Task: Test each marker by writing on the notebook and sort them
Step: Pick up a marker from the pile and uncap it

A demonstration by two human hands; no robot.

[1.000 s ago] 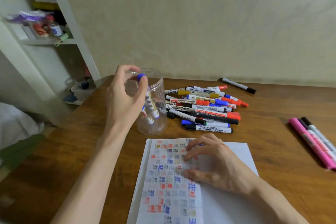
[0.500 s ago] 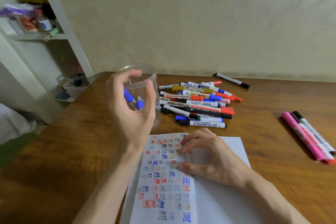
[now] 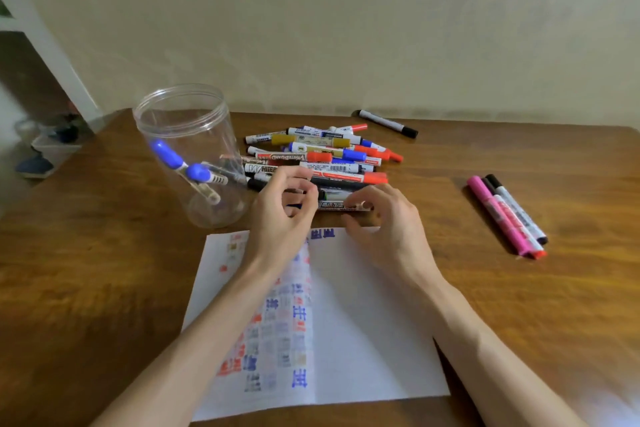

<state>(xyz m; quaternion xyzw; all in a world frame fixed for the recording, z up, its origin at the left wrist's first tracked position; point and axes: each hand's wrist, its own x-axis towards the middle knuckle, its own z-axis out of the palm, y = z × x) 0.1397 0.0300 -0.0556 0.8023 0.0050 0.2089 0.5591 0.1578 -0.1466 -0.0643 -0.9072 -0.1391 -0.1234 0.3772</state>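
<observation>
The main risk here is the pile of markers [image 3: 322, 156]: the white-barrelled marker [image 3: 337, 205] being handled lies at the pile's near edge, touching its neighbours, so lifting it carelessly could drag others along or send them rolling over the table [image 3: 104, 270] and mix untested ones with those already sorted. If the cap is about to be pulled, a sudden release could jerk a hand into the clear jar [image 3: 214, 135], which stands just beside the left hand [image 3: 280, 218] with two blue-capped markers [image 3: 194, 172] leaning inside; it looks light enough to tip. An uncapped tip could also streak the notebook [image 3: 363, 322], which lies open just below both hands. As for the grip, the left hand's fingers are curled tight, pinching the marker's dark left end, while the right hand [image 3: 384, 222] curls its fingers over the barrel's right end with the thumb underneath; both look closed on that one marker, though blur hides the exact contact.
</observation>
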